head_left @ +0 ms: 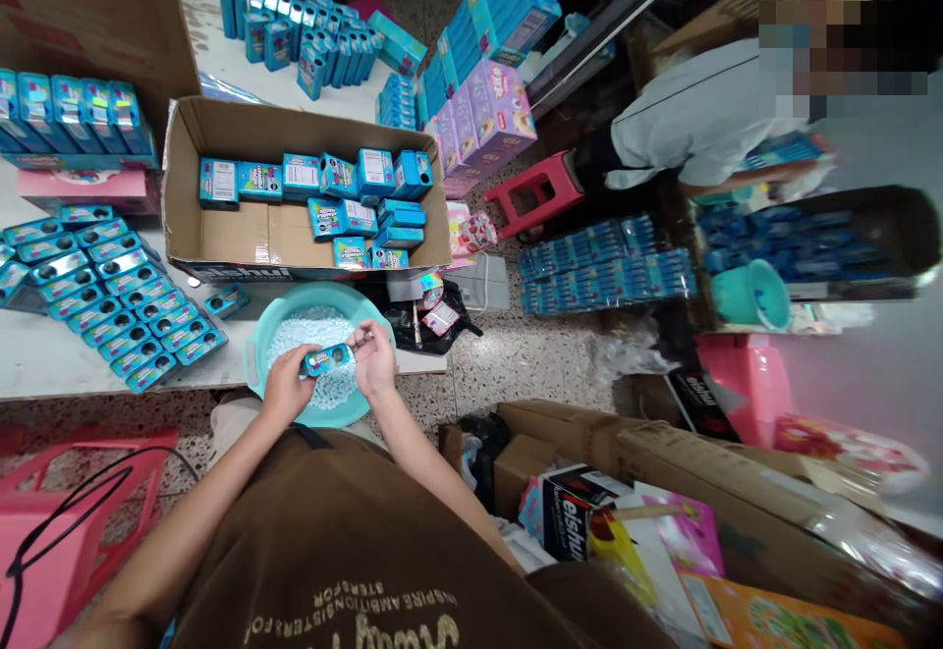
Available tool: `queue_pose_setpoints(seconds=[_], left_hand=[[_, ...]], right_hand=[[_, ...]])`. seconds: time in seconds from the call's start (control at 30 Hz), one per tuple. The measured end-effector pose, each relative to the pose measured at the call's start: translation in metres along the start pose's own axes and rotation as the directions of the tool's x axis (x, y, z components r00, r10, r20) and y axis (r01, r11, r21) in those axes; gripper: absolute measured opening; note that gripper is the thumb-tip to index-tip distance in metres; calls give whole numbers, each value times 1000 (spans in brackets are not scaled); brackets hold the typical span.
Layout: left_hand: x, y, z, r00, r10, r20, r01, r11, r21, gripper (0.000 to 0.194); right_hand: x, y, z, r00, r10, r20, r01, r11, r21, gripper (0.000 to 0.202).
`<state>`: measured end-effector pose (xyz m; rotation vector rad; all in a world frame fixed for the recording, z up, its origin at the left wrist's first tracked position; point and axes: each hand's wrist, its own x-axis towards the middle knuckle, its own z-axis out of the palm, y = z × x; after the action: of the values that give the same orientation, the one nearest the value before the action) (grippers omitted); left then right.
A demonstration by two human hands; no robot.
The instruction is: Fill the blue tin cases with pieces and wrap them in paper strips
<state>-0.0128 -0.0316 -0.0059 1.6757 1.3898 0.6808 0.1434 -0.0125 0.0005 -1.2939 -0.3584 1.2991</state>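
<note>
Above a turquoise basin point(254, 359) of small pale pieces, my left hand point(290, 382) holds a small blue box point(329, 360) with a dark round hole in its top face. Close to the box's right end is my right hand point(374, 359), palm up with its fingers curled; what lies in it, if anything, is too small to tell. A cardboard carton point(309, 261) holding several blue boxes stands just beyond the basin. Rows of blue boxes point(137, 296) with round holes stand on the white table point(74, 374) at the left.
More blue boxes point(295, 26) stand at the back, beside purple packages point(486, 119). Another person point(685, 114) works at the right near a pink stool point(534, 194). Cardboard boxes point(634, 453) lie at the lower right, and a pink stool point(59, 531) is at the lower left.
</note>
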Motion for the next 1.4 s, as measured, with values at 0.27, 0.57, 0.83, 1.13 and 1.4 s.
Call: queue_pose_setpoints(seconds=[0.27, 0.57, 0.83, 1.13, 1.4], left_hand=[[3, 2, -33, 999, 44, -17, -35, 937, 348, 53], [-5, 5, -61, 994, -45, -101, 55, 993, 107, 38], [-8, 9, -56, 990, -111, -89, 88, 970, -228, 33], [-13, 3, -48, 986, -142, -88, 130, 983, -129, 37], [-17, 19, -34, 1000, 5, -20, -5, 1000, -19, 35]], right_hand=[[16, 63, -45, 962, 156, 225, 173, 293, -940, 34], [5, 101, -52, 835, 423, 353, 408, -44, -912, 42], [-1, 95, -52, 798, 480, 364, 253, 281, -926, 38], [10, 15, -16, 789, 490, 370, -550, 832, 71, 23], [-12, -41, 37, 964, 174, 199, -240, 891, 386, 18]])
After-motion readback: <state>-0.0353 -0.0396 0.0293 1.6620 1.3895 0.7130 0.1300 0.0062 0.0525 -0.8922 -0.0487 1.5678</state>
